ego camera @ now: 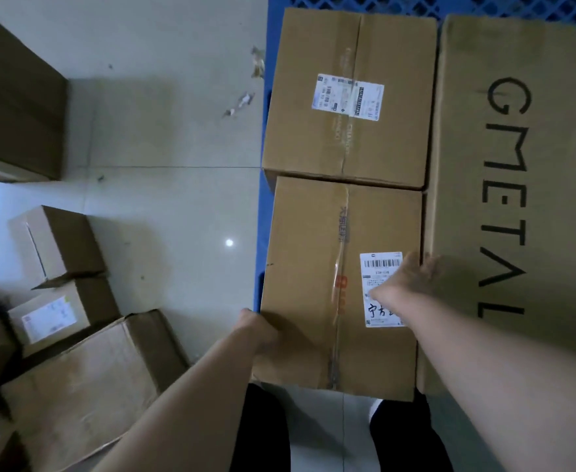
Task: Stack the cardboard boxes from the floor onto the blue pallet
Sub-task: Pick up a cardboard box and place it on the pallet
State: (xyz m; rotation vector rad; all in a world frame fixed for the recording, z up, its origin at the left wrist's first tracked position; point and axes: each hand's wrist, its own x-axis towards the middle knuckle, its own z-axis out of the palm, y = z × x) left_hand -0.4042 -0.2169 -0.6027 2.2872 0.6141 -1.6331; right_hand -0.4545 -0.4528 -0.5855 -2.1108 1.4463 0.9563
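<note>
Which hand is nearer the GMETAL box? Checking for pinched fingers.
Right. The right hand grips the held box at its edge beside the GMETAL box; the left hand holds its opposite edge.

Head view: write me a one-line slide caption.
Left hand and right hand grip a taped cardboard box at the blue pallet's edge, beside the GMETAL box and another labelled box.

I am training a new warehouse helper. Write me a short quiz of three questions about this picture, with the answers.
1. True or false: the left hand and the right hand both hold the near box.
2. Which word is printed on the long box? A) FRAGILE B) GMETAL C) nothing
3. Fill in: the far box lies on a ___ pallet.
Key: 1 true; 2 B; 3 blue.
</note>
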